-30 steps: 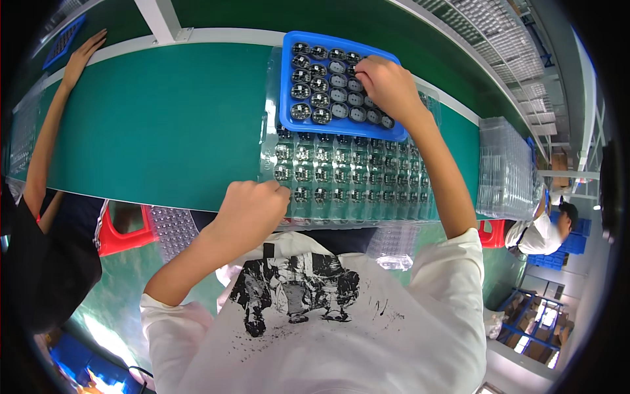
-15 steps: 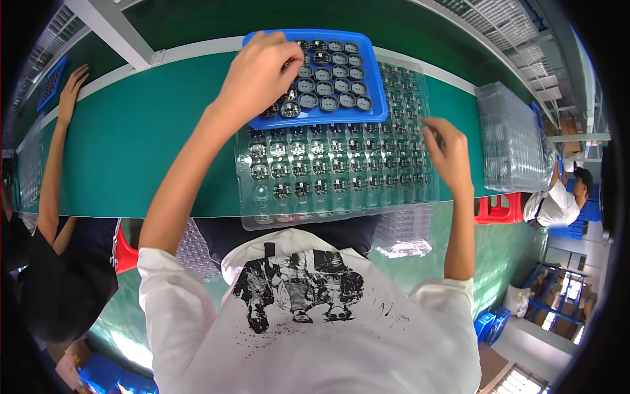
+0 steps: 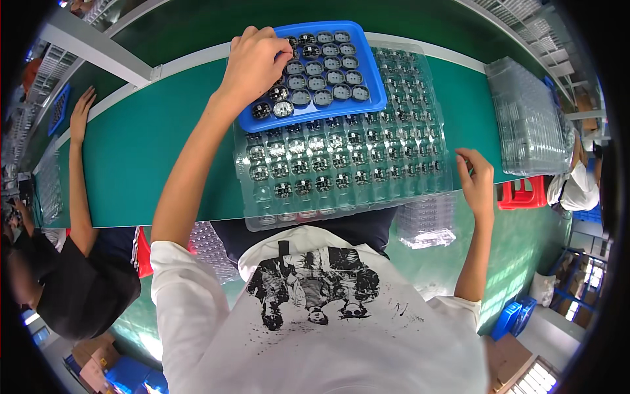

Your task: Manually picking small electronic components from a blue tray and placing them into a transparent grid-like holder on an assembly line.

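My left hand (image 3: 256, 62) is over the left side of a blue tray (image 3: 315, 119), its fingertips pinched together among small oval parts. Whatever is between those fingertips is hidden. Inside the tray are several grey-faced oval parts (image 3: 316, 83) in rows, and some dark ones with shiny metal (image 3: 283, 108) toward the left. The blue tray rests on the far part of a clear plastic blister tray (image 3: 367, 205), whose pockets hold rows of similar dark parts (image 3: 319, 162). Off the blister tray's right edge, my right hand (image 3: 479, 180) hangs open, thumb and forefinger apart, holding nothing visible.
A tall stack of clear trays (image 3: 530, 121) stands at the right end of the green table (image 3: 157, 144). More clear trays (image 3: 426, 220) are below the near edge. At left a co-worker's arm (image 3: 79, 157) rests on the table. A red stool (image 3: 523, 194) is at right.
My right hand has drawn back from the blister tray's right edge, toward me and to the right. My left hand stays pinched over the blue tray. The whole view has shifted slightly.
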`<move>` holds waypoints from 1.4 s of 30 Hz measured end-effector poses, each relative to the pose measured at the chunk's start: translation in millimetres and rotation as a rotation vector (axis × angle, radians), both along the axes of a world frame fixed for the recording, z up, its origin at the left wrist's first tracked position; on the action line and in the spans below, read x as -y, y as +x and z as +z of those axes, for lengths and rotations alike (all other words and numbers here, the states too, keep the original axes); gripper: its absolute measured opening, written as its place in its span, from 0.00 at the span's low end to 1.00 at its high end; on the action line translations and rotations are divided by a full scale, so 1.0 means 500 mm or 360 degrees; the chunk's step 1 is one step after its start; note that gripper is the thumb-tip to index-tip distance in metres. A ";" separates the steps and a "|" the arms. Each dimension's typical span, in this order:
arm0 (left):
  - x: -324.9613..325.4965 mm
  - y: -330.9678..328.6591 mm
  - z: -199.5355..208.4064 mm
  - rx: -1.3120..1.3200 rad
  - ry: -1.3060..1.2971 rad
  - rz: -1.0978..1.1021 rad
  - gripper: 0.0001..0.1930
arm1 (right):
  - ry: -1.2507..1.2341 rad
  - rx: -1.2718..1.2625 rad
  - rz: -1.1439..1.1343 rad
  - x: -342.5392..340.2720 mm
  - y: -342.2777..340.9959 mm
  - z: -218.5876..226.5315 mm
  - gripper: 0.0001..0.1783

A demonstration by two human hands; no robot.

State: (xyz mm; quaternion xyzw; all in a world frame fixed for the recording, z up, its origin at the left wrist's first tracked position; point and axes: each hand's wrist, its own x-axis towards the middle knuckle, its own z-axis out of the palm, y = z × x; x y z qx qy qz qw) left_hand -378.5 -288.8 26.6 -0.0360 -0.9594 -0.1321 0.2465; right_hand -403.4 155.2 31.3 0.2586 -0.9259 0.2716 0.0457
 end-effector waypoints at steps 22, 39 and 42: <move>0.023 -0.024 0.021 0.0095 -0.0345 -0.0271 0.03 | -0.0031 -0.0028 0.0118 0.044 0.006 0.018 0.05; -0.041 0.045 0.125 -0.0071 0.0309 -0.0470 0.04 | -0.0662 -0.0230 0.0600 0.406 -0.013 0.068 0.23; -0.079 0.086 0.143 -0.0134 0.0420 -0.0554 0.05 | -0.0748 -0.0215 0.0682 0.442 -0.011 0.069 0.23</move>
